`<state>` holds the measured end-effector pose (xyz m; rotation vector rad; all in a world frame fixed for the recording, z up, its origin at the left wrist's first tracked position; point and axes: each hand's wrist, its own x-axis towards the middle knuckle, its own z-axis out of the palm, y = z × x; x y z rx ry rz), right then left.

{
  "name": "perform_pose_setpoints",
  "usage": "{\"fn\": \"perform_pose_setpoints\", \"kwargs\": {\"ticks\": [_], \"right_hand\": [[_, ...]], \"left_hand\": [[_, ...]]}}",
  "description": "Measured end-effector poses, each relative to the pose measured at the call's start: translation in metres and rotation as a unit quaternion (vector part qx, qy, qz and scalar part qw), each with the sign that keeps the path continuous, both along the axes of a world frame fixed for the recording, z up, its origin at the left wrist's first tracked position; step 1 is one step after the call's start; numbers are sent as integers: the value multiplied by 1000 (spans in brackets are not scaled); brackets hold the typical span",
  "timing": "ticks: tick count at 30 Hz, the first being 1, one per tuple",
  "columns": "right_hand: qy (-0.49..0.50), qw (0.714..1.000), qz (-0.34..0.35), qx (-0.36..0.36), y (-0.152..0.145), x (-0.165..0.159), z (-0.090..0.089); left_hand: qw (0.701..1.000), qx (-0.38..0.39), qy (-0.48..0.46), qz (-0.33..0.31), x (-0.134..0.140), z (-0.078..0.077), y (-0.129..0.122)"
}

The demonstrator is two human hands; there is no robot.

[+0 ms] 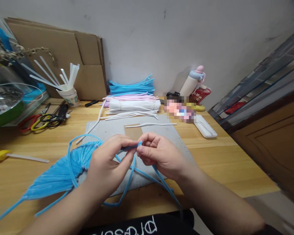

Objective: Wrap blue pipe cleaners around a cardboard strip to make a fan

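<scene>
Both hands meet over the grey mat [181, 143], pinching blue pipe cleaners [131, 176] between them. My left hand [111, 160] is closed with thumb and fingers on a short folded blue piece. Just right of it, my right hand [159, 153] is closed at the tip of that piece, thumb against curled fingers. Loose blue strands loop below the hands and hang toward the table's front edge. Left of and partly behind my left hand lies a blue leaf-like shape [56, 173] of tightly packed pipe cleaners, with a stem end at lower left. What the fingertips press is partly hidden.
Bundles of blue [132, 86], pink and white pipe cleaners [134, 106] lie at the back. Scissors [42, 122], a paper cup of white sticks [70, 94] and a yellow-handled glue gun-like tool [0, 156] are left. A bottle [191, 81] and white case [205, 126] stand right.
</scene>
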<state>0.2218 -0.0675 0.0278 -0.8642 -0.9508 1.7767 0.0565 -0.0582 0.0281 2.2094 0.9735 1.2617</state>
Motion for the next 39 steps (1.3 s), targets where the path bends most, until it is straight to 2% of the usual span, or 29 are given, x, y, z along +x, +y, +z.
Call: {"fn": "perform_pose_setpoints", "kwargs": {"ticks": [3,7,9,12,14,21,24,26,28,31,39], "right_hand": [[-35,998,-31,36,-1,-1,0],[-32,997,-27,66,-3,-1,0],[-31,997,-28,62,-3,-2,1],[-21,999,-29,39,-2,-4,2],[-13,999,-26,29,-1,-5,1],[-53,996,-57,39,1,-6,-1],[-95,992,-57,64,2,-3,4],[-131,988,-39,67,4,1,9],[-171,983,-5,61,8,6,14],[-206,977,46,41,13,13,22],[-214,973,82,21,17,21,32]], "left_hand": [[999,-16,-22,26,1,-2,0],[998,-19,-40,47,2,-4,-1],[998,27,-18,57,2,-4,-2],[987,137,34,78,3,-5,-3],[979,177,54,84,3,-6,-4],[981,167,29,96,7,-6,-6],[987,144,40,66,4,-5,-2],[985,140,103,11,-1,-3,3],[970,159,182,-35,-7,1,8],[948,203,244,-36,-10,8,13],[947,203,240,-68,-9,17,19]]}}
